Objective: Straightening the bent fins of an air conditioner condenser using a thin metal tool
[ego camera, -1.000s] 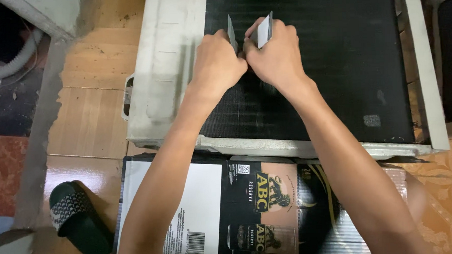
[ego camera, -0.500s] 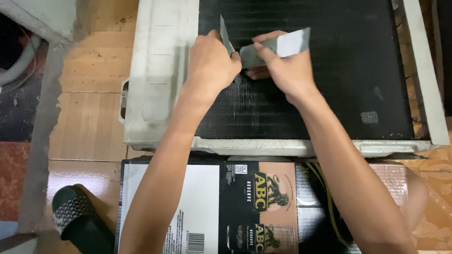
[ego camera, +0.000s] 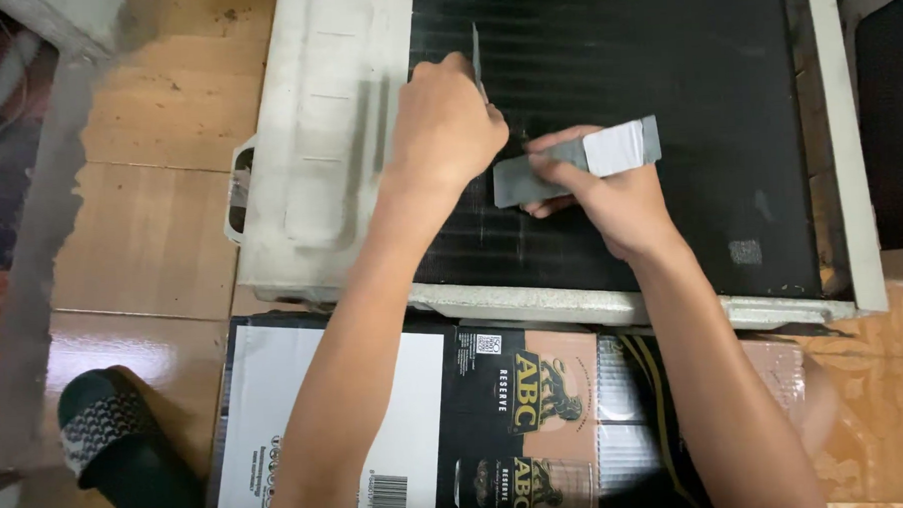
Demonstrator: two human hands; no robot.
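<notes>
While I look down from the head camera, I see a big black panel of thin fins (ego camera: 646, 87) lying flat in a dirty white metal frame (ego camera: 328, 148). The fins run in fine straight lines and look dark and ridged. The frame is scuffed and grey in spots, with a rounded handle hole on its left side.

My left hand (ego camera: 452, 124) is curled into a closed fist around a thin flat metal blade (ego camera: 476, 53). The blade stands up on its edge and pokes out past my knuckles. This hand rests on the fins near the frame's left part.

My right hand (ego camera: 610, 193) is closed too, with the fingers pinched on a flat grey strip (ego camera: 578, 161). The strip lies almost level over the fins, and its right end is lighter and shiny. Its dark left end sits just beside my left hand.

Below the frame lies a flattened cardboard box (ego camera: 377, 417), part white and part black with tan patches. A dark sandal (ego camera: 118, 446) with a patterned strap sits on the wooden floor (ego camera: 151, 234) at the lower left.
</notes>
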